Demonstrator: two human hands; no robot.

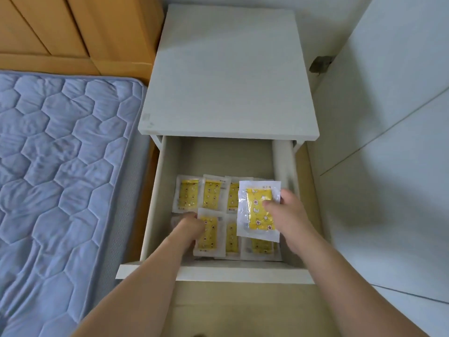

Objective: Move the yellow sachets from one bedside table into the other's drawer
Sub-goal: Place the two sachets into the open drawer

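The white bedside table (228, 76) has its drawer (155, 190) pulled out toward me. Several yellow sachets in clear wrappers lie in two rows on the drawer floor, among them one at the back left (188, 195). My right hand (289, 215) pinches a raised sachet (255, 210) by its right edge, above the right side of the drawer. My left hand (192, 227) grips another sachet (209, 233) at its left edge, in the front row.
A bed with a blue quilted mattress (60, 166) runs along the left of the table, with a wooden headboard (73, 30) behind it. White wall panels (388, 117) close in on the right. The drawer front (230, 272) juts toward me.
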